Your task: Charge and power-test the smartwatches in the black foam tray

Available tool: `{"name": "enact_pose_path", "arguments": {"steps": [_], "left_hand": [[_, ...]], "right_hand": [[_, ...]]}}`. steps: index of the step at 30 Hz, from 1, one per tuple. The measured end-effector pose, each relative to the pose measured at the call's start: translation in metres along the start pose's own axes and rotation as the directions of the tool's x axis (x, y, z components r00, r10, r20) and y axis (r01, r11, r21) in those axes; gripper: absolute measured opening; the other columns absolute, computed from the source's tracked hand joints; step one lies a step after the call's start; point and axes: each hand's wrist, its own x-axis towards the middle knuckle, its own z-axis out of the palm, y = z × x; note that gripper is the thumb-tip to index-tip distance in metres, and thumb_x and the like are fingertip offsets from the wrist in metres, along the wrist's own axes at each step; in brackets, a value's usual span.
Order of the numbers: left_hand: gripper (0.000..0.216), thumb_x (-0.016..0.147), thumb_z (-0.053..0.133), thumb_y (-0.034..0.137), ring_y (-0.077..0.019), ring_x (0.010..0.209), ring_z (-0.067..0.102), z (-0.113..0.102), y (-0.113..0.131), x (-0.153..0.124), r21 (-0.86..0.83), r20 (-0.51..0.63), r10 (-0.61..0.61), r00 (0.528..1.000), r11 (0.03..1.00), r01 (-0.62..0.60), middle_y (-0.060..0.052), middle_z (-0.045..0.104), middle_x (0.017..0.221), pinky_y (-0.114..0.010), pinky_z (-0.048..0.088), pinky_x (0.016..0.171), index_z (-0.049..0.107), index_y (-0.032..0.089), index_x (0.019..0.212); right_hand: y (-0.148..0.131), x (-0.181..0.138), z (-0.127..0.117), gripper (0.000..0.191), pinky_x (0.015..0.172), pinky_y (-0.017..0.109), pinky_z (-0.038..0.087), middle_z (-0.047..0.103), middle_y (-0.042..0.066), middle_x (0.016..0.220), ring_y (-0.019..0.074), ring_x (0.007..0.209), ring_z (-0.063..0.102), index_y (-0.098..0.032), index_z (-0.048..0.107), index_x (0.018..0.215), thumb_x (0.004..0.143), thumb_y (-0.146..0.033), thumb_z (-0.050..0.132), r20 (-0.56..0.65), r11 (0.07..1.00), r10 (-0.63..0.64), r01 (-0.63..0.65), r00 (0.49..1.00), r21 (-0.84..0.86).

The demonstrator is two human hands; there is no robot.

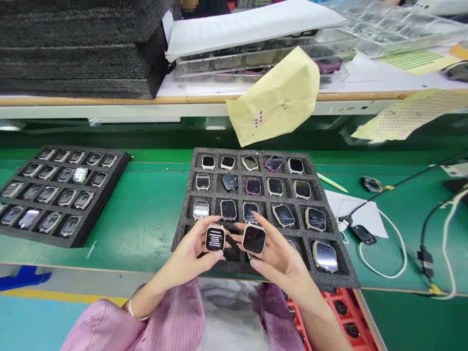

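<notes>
My left hand [202,247] grips a smartwatch [215,238] without a strap; its screen is lit with lines of white text too small to read. Beside it, my right hand [276,251] holds a second strapless smartwatch [253,239] with a pale frame and a dark screen. Both are raised over the near edge of a black foam tray [185,207]. Square pockets in that tray hold several more watch bodies, most pale-framed, among them a purple-framed watch [253,186] and a dark watch [229,182] lying askew. My hands hide part of the nearest row.
Another foam tray [122,168] of watches lies to the left. Cables [402,253], a small black device [362,234] and a pale green pen [332,183] are at right. Above runs a shelf [204,99] with foam blocks [73,48] and clear plastic trays. Red trays [343,317] sit below.
</notes>
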Motion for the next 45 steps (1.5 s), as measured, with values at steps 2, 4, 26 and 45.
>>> {"name": "enact_pose_path", "arguments": {"steps": [2,4,26,45], "left_hand": [[0.06,0.081,0.066,0.01,-0.019,0.107,0.059,-0.004,0.001,-0.005,0.064,0.008,-0.012,1.0,0.998,0.011,-0.006,0.054,0.121,-0.03,0.055,0.087,0.041,0.031,0.132],[0.06,0.081,0.066,0.009,-0.0187,0.107,0.058,-0.009,0.002,-0.01,0.153,-0.009,-0.027,1.0,0.988,0.028,-0.006,0.054,0.119,-0.029,0.054,0.088,0.042,0.03,0.131],[0.054,0.08,0.067,0.019,-0.0249,0.113,0.055,-0.027,0.013,-0.018,0.657,-0.021,0.083,0.996,0.752,-0.049,-0.009,0.053,0.123,-0.039,0.048,0.096,0.044,0.026,0.128],[0.022,0.089,0.059,0.032,-0.0239,0.085,0.059,-0.035,0.023,0.053,0.954,-0.111,0.265,0.958,0.3,0.027,-0.009,0.061,0.093,-0.033,0.044,0.073,0.062,0.015,0.102]], "right_hand": [[0.0,-0.001,0.0,0.066,0.108,0.048,0.041,0.046,0.009,0.144,0.0267,0.125,0.053,-0.036,0.029,0.147,0.093,-0.018,0.062,0.009,0.999,0.01,-0.01,1.0,-0.037],[0.001,-0.001,-0.001,0.064,0.108,0.046,0.042,0.049,0.009,0.142,0.0252,0.122,0.057,-0.036,0.028,0.148,0.094,-0.02,0.059,-0.002,0.997,0.021,-0.021,1.0,-0.08],[-0.001,-0.001,-0.003,0.064,0.071,0.036,0.061,0.053,0.015,0.135,0.0238,0.09,0.069,-0.03,0.033,0.146,0.091,-0.023,0.064,-0.019,0.986,0.082,-0.084,0.996,-0.145],[-0.002,0.004,-0.013,0.036,0.089,0.042,0.054,0.068,0.011,0.117,0.0264,0.1,0.068,-0.028,0.061,0.126,0.091,-0.036,0.064,-0.011,0.992,-0.004,0.003,1.0,-0.129]]}}
